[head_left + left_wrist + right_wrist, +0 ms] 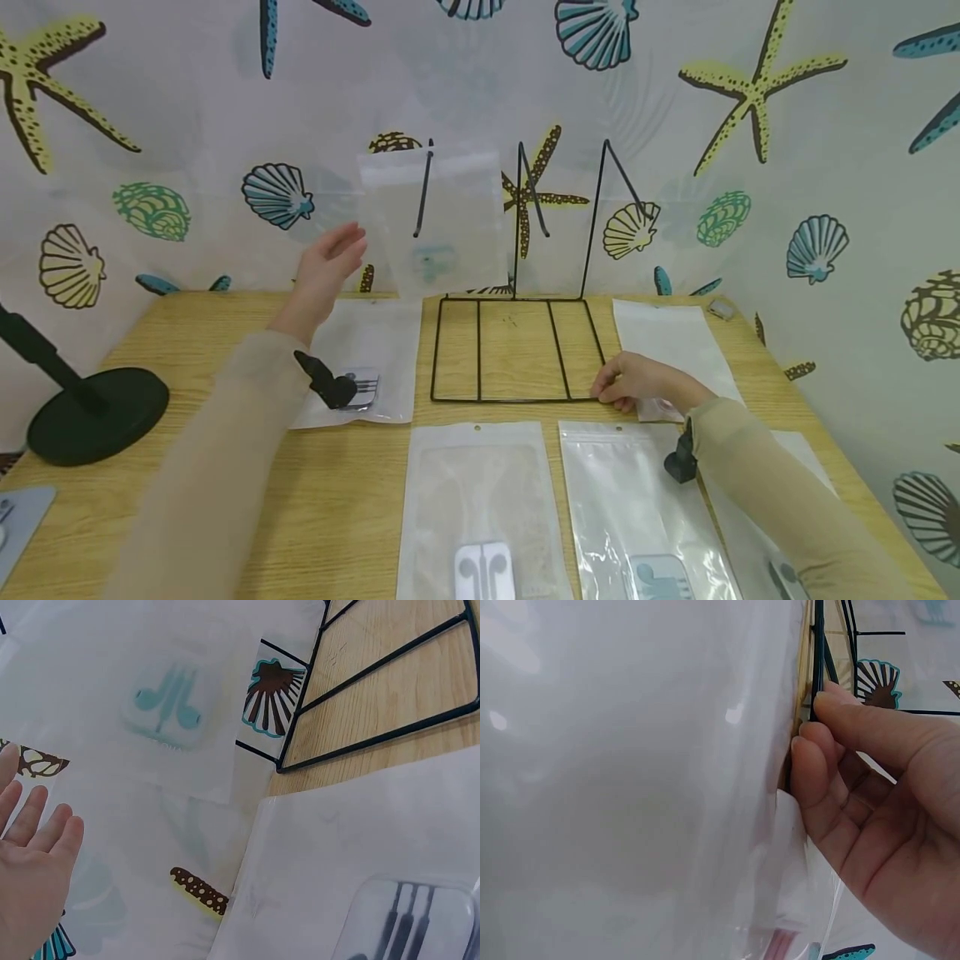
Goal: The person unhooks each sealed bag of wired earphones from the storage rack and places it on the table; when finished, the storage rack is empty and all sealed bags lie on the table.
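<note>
A black wire display rack (517,401) stands on the table, its upright hooks at the back. From the left hook hangs a frosted zip bag (457,196) with boxed earphones (166,705) near its bottom. My left hand (327,271) is raised just left of this bag, fingers extended and holding nothing. At the rack's front right corner, my right hand (637,383) pinches the wire between thumb and fingers, as the right wrist view (885,795) also shows. Two other hooks, middle and right, carry nothing.
Flat zip bags lie around the rack: one at left (390,350), one at front (480,467), another at front right (615,467) and one at right (671,333). A black round stand base (97,417) occupies the left. A patterned curtain (450,92) hangs behind.
</note>
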`<state>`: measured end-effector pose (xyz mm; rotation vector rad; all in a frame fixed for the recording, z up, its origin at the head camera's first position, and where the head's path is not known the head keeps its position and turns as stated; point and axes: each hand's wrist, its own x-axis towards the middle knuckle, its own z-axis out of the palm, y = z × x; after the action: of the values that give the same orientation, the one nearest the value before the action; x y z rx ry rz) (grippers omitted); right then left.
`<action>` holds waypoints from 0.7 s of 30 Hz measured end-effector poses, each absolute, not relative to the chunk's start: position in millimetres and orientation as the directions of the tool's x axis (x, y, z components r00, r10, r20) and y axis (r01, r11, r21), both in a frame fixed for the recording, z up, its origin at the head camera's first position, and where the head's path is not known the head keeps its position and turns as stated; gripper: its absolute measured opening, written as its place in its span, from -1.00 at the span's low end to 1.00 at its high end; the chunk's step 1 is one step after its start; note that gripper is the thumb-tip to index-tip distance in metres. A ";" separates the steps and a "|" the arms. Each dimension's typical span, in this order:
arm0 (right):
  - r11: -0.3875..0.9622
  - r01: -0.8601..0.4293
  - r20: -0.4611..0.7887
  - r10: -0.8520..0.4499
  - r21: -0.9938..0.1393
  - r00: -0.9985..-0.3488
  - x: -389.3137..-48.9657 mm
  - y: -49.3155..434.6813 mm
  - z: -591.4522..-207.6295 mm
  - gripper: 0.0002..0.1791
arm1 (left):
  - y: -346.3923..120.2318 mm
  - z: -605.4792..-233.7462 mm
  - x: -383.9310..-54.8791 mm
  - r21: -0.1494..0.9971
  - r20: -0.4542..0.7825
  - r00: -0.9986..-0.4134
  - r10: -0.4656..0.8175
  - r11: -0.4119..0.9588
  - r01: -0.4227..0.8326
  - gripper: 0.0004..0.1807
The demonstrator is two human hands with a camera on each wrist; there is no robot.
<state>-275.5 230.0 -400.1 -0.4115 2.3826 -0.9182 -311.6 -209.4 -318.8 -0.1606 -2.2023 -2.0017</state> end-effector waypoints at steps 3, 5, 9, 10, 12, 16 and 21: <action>0.720 -0.088 -0.381 -0.462 -0.689 -0.801 -275.5 229.4 -400.2 -0.89 | -204.3 -320.4 -315.0 0.976 0.188 -0.982 -0.029 0.116 0.183 -0.38; 0.717 -0.094 -0.378 -0.469 -0.691 -0.798 -275.5 229.3 -400.3 -0.89 | -201.1 -322.2 -316.7 0.975 0.189 -0.982 -0.031 0.128 0.184 -0.38; 0.711 -0.099 -0.374 -0.478 -0.697 -0.795 -275.5 229.6 -400.2 -0.89 | -195.5 -326.4 -319.7 0.972 0.184 -0.983 -0.027 0.156 0.177 -0.38; 0.711 -0.100 -0.374 -0.479 -0.697 -0.794 -275.5 229.7 -400.2 -0.89 | -193.9 -327.1 -320.3 0.971 0.179 -0.983 -0.028 0.163 0.173 -0.39; 0.710 -0.098 -0.375 -0.478 -0.697 -0.794 -275.3 229.8 -400.1 -0.89 | -191.5 -328.3 -322.0 0.972 0.168 -0.985 -0.031 0.172 0.161 -0.39; 0.707 -0.093 -0.375 -0.477 -0.701 -0.795 -275.1 229.9 -400.2 -0.89 | -185.9 -328.7 -325.4 0.973 0.147 -0.987 -0.062 0.189 0.133 -0.39; 0.705 -0.086 -0.379 -0.475 -0.704 -0.794 -275.4 229.9 -399.6 -0.89 | -178.1 -328.5 -329.6 0.984 0.146 -0.985 -0.088 0.111 0.136 -0.46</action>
<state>-275.4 229.9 -399.6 -0.4273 2.3618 -0.9380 -329.6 -178.1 -328.5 -0.0486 -2.2093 -1.9890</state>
